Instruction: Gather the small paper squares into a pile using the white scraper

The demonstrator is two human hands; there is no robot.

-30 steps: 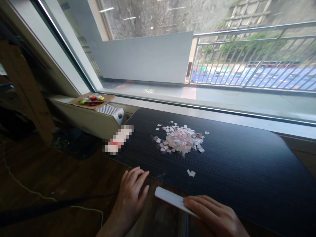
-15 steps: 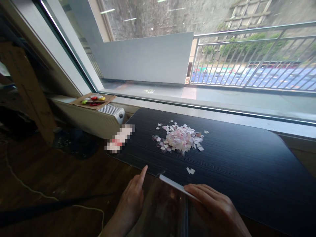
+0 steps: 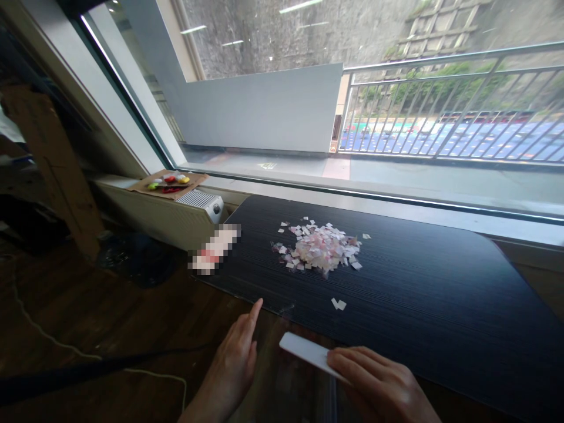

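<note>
My right hand (image 3: pixel 382 376) is closed round a flat white strip (image 3: pixel 304 348) with a rounded end. The strip sits just off the near edge of the black tabletop (image 3: pixel 440 282). At that same edge, my left hand (image 3: pixel 235 346) is open, its index finger stretched out and nothing visible in it. Beyond the hands lies a heap of small whitish and pinkish square pieces (image 3: pixel 324 247), with a few scattered round it. Nearer me on the tabletop are a couple of loose pieces (image 3: pixel 339 304). Something clear, perhaps a bag or container (image 3: pixel 331 399), shows dimly below the strip.
A blurred-out item (image 3: pixel 214 249) lies at the table's left end. Left of it, a radiator (image 3: pixel 200 201) carries a brown sheet (image 3: pixel 143 183) with colourful items. A large window runs behind the table. A pale cable (image 3: pixel 53 341) crosses the dark floor.
The white strip in my right hand has come down and back from the table edge, and more of its flat face shows. My left hand has hardly moved.
</note>
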